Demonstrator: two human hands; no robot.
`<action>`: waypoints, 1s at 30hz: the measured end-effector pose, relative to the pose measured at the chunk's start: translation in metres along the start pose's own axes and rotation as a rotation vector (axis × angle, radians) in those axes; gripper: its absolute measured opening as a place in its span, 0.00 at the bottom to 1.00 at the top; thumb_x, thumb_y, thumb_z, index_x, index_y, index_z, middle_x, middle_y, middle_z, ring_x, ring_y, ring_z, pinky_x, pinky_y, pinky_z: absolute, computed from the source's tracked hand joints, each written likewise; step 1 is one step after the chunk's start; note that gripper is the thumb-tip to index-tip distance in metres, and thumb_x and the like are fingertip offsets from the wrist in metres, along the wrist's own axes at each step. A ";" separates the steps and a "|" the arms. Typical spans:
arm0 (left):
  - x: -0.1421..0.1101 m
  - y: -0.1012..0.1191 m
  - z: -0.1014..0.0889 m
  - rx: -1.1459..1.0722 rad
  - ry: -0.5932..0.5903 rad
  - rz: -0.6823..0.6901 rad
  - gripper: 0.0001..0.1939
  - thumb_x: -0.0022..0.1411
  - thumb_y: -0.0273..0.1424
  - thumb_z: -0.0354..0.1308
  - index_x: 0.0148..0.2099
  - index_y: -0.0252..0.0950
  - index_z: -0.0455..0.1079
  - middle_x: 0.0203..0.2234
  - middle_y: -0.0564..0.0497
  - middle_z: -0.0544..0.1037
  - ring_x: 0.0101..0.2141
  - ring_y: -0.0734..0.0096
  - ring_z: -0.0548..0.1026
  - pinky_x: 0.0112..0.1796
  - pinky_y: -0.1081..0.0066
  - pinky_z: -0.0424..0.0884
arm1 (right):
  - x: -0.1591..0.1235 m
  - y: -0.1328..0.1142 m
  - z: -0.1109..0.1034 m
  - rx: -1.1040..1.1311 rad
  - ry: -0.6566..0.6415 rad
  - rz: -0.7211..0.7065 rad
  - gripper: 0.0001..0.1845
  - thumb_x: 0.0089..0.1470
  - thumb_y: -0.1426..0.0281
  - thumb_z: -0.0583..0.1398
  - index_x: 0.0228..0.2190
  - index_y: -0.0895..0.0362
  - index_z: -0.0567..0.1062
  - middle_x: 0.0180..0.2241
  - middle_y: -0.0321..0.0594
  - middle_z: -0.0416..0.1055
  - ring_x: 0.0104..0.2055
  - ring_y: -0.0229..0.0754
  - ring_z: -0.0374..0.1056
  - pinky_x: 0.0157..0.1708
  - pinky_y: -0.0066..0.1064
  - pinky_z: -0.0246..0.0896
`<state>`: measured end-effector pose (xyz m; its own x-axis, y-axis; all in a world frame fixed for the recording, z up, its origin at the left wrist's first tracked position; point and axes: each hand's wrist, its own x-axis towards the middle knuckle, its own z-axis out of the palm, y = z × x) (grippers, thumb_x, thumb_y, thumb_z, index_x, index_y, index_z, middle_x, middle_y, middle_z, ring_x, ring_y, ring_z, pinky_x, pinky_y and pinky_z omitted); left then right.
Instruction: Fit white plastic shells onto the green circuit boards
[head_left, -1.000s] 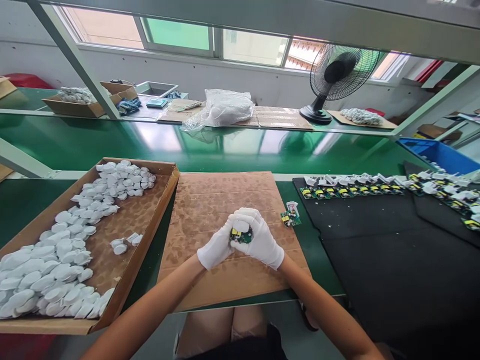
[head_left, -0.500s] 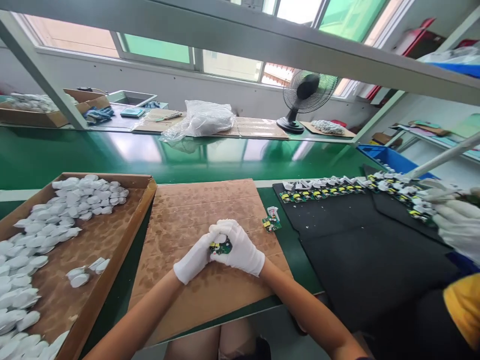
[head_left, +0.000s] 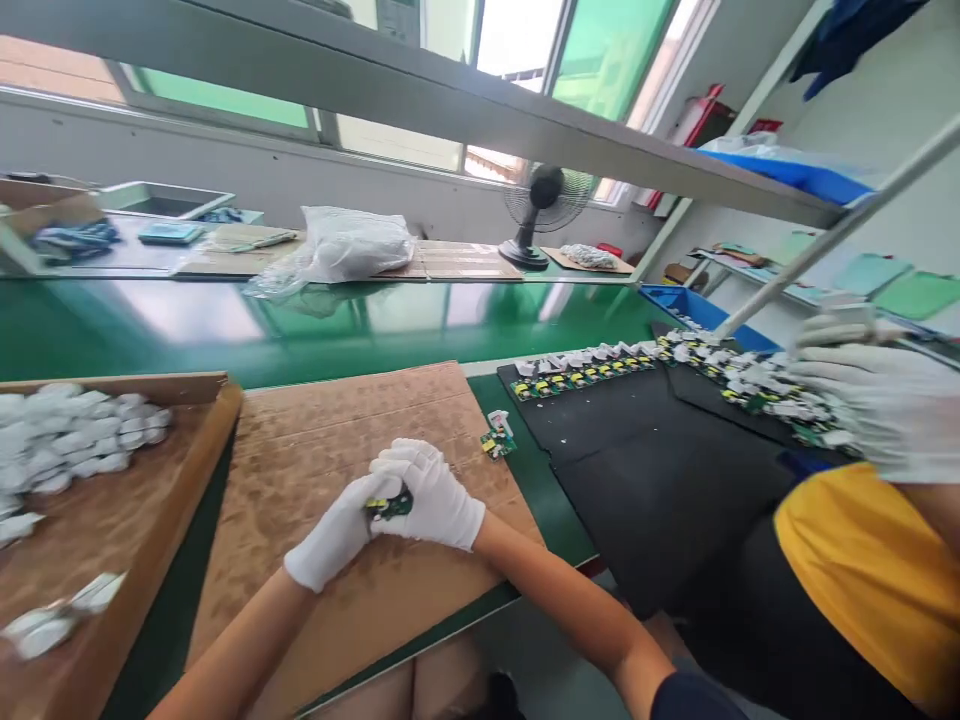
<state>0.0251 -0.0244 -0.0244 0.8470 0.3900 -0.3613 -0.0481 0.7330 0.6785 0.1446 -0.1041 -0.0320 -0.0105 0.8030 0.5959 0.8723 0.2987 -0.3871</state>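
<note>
Both my hands wear white gloves and meet above a brown cardboard sheet (head_left: 315,430). Between them is a small green circuit board (head_left: 394,503) with a yellow component on it. My left hand (head_left: 341,525) grips the board's left side, and my right hand (head_left: 435,500) wraps round it from the right. The gloved fingers cover much of the board, and a white part beside it is mostly hidden. Just right of the cardboard lies another circuit board (head_left: 496,442) with a white plastic piece at its top.
To the left stands a cardboard tray (head_left: 184,500) with many white plastic pieces. On the right, a black mat (head_left: 637,480) carries rows of circuit boards (head_left: 592,378). A co-worker's gloved hand (head_left: 877,390) and yellow sleeve (head_left: 862,560) are beside it. A fan (head_left: 536,215) stands at the back.
The view has turned to the right, so things sit further left in the picture. My hands keep the board between them. The co-worker's arm shows more fully.
</note>
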 end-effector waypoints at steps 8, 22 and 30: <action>0.009 -0.006 0.001 -0.149 0.000 -0.022 0.17 0.58 0.42 0.53 0.42 0.34 0.67 0.30 0.51 0.74 0.29 0.73 0.70 0.28 0.75 0.65 | -0.003 0.003 0.006 0.112 0.033 0.112 0.35 0.40 0.67 0.65 0.51 0.54 0.62 0.51 0.46 0.63 0.56 0.50 0.56 0.55 0.46 0.52; 0.012 -0.010 -0.001 0.051 0.064 0.072 0.20 0.44 0.44 0.64 0.29 0.32 0.67 0.23 0.53 0.70 0.25 0.76 0.65 0.25 0.76 0.58 | -0.003 0.009 0.007 0.026 -0.079 0.070 0.41 0.41 0.68 0.64 0.56 0.54 0.57 0.54 0.44 0.61 0.57 0.49 0.54 0.57 0.44 0.49; 0.006 0.000 -0.001 0.243 -0.020 0.176 0.19 0.47 0.44 0.61 0.22 0.33 0.62 0.19 0.56 0.63 0.23 0.79 0.58 0.25 0.74 0.56 | -0.004 0.007 0.006 -0.048 0.002 0.039 0.35 0.41 0.62 0.64 0.51 0.54 0.63 0.51 0.44 0.64 0.57 0.50 0.55 0.57 0.45 0.50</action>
<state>0.0292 -0.0211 -0.0271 0.8471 0.4867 -0.2136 -0.0689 0.4991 0.8638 0.1482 -0.1023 -0.0414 0.0247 0.8126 0.5822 0.8947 0.2419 -0.3756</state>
